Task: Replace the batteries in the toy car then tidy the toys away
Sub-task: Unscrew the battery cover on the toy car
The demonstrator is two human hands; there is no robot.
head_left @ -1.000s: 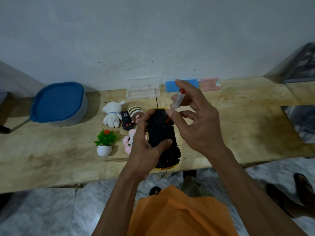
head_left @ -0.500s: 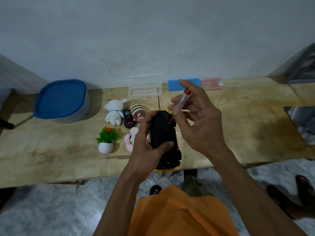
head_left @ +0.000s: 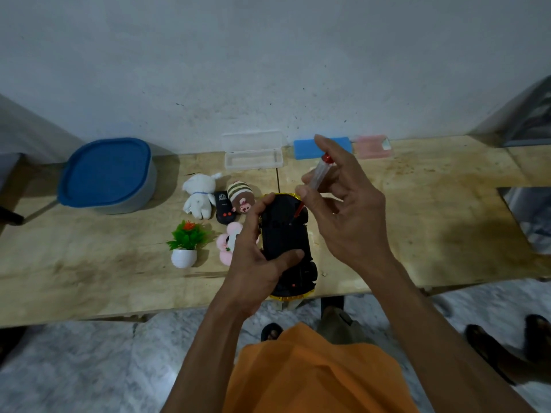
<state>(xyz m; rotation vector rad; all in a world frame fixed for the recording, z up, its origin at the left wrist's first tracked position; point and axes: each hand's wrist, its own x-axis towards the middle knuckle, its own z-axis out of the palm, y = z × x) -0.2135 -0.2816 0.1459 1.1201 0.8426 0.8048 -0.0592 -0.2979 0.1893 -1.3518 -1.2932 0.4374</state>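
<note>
The toy car lies upside down at the front edge of the wooden table, its black underside up and a gold rim showing at both ends. My left hand grips the car from the left, thumb across its underside. My right hand pinches a small screwdriver with a clear handle and red cap, its tip down on the car's underside near the far end. No batteries are visible.
Left of the car lie a black remote, a white plush, a striped brown plush, a pink plush and a small potted plant. A blue-lidded tub stands far left. A clear box, blue block and pink box line the wall.
My right hand has tilted the screwdriver more upright and lowered its tip onto the car's underside. My left hand keeps its grip on the car.
</note>
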